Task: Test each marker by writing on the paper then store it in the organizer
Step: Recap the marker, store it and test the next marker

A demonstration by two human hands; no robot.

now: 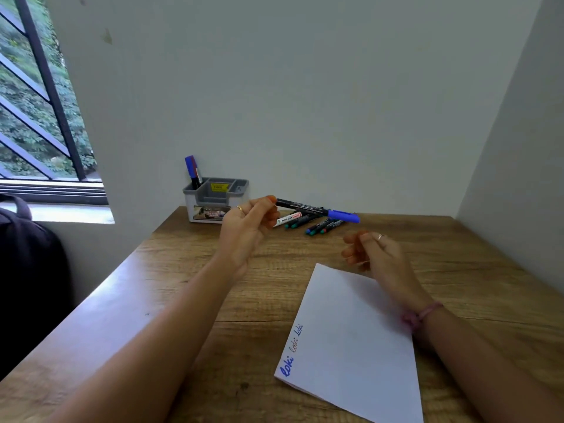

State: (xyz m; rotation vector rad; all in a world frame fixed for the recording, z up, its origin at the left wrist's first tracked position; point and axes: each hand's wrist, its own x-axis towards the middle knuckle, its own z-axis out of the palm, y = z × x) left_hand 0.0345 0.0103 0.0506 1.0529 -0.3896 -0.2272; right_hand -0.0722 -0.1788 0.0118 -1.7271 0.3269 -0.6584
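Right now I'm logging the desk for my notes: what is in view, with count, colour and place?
Organizer: one, grey and white, back of the desk by the wall.
Stored markers: two, blue-capped and red-capped, upright in the organizer's left compartment.
Loose markers: several, one white, the others dark, lying right of the organizer.
Held marker: one, black with blue cap on.
Paper: one, white, three written words at its left edge.
Desk: one, wood.
Bag: one, dark, far left.
Left hand: pinches the held marker's end.
Right hand: holds nothing, above the paper.

Home study nook w/ wooden desk [189, 288], barred window [36, 111], plain walls, desk organizer [213, 198], markers.
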